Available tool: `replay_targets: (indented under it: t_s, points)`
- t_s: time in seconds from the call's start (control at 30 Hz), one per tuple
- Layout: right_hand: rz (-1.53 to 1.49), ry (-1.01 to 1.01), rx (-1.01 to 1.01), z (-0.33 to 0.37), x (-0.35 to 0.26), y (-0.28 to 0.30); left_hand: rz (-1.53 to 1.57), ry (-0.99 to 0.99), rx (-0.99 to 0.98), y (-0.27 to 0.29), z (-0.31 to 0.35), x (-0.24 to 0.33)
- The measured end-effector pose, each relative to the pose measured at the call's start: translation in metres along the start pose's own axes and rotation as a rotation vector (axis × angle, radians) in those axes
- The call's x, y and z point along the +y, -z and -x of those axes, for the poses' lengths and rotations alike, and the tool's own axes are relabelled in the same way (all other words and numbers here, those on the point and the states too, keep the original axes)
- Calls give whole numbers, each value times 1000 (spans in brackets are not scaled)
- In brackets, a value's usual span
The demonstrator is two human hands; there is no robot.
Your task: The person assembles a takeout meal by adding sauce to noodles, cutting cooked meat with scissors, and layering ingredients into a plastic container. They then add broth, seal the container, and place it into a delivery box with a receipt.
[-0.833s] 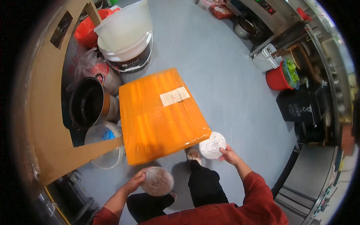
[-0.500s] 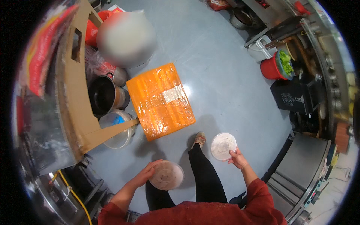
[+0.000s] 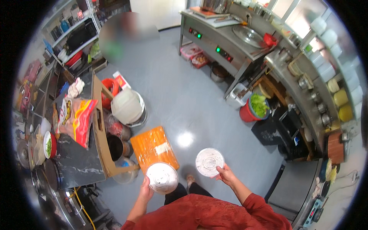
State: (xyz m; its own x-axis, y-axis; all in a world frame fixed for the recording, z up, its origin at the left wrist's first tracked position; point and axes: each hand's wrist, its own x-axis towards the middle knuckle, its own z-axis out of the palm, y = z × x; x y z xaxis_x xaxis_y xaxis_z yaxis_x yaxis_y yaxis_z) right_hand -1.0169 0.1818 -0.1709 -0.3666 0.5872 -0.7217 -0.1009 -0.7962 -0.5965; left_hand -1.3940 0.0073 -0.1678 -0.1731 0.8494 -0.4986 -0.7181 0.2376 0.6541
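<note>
My left hand [image 3: 145, 191] grips the side of a round whitish bowl [image 3: 163, 178], which has small dark marks in its middle. Whether anything lies in the bowl I cannot tell. Between thumb and fingers of my right hand [image 3: 227, 176] is the edge of a round, pale plastic lid [image 3: 210, 162], with ringed grooves on its face. Bowl and lid are apart, side by side in front of my body. Beyond the bowl, an orange taped box [image 3: 151, 142] sits on the floor, partly hidden by it.
At left, a dark counter [image 3: 82, 165] carries a red-and-yellow bag [image 3: 76, 119] and a bowl of chopped greens [image 3: 49, 145]. Pots and a lidded white bucket [image 3: 127, 107] stand beside it. A red bucket [image 3: 249, 112] with leafy greens is at right, near a steel stove counter [image 3: 214, 40].
The view has tilted up, bringing the counters and stove into sight. My hands have come up closer with the bowl and the lid, still one in each.
</note>
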Motion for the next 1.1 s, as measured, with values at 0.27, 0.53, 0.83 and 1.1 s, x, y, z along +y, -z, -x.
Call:
replay_targets:
  t_s: [0.27,0.53,0.83,1.1]
  points:
    - [10,35,-164,-77,-165,-32,93,-184,111,-86,-113,64]
    - [0,41,-189,-186,-344,-100,39,-449,76,-157,-264,195]
    - [24,116,-187,-372,-540,-193,167,-328,125,-204,-478,351]
    - [79,103,-284,-556,-748,-300,219,-351,213,-241,-681,487]
